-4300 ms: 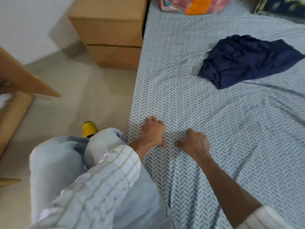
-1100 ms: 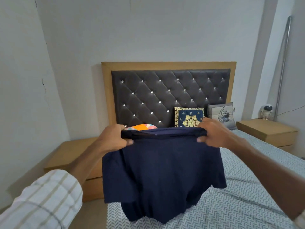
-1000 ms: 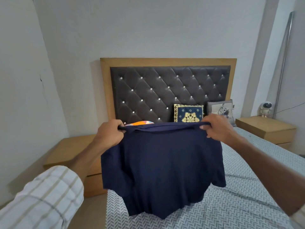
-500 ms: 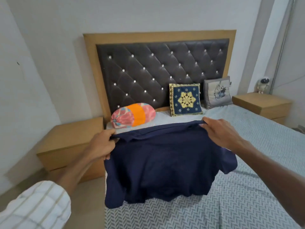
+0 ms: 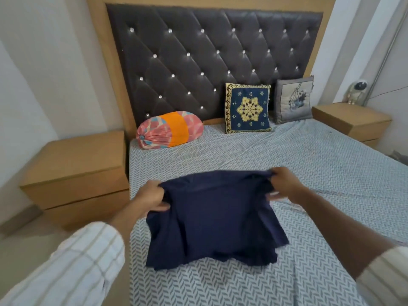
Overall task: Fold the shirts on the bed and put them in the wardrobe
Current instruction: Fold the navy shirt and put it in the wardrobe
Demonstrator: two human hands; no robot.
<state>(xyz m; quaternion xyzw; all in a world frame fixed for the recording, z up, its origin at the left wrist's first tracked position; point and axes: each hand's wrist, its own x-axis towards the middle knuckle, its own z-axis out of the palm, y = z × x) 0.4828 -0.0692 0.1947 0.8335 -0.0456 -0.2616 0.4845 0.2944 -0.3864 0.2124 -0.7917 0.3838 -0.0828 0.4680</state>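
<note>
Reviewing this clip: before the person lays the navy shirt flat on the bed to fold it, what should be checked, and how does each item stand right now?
1. Left hand grips the navy shirt at its top corner: ok.
2. Right hand grips the opposite top corner: ok.
3. Shirt spread without bunching: not ok, the lower hem is crumpled on the bed sheet.
4. Sheet beyond the shirt free for laying out: ok; the bolster and cushions sit by the headboard.
5. Front or back facing up: cannot tell.
6. Wardrobe ready: cannot tell, not in view.
</note>
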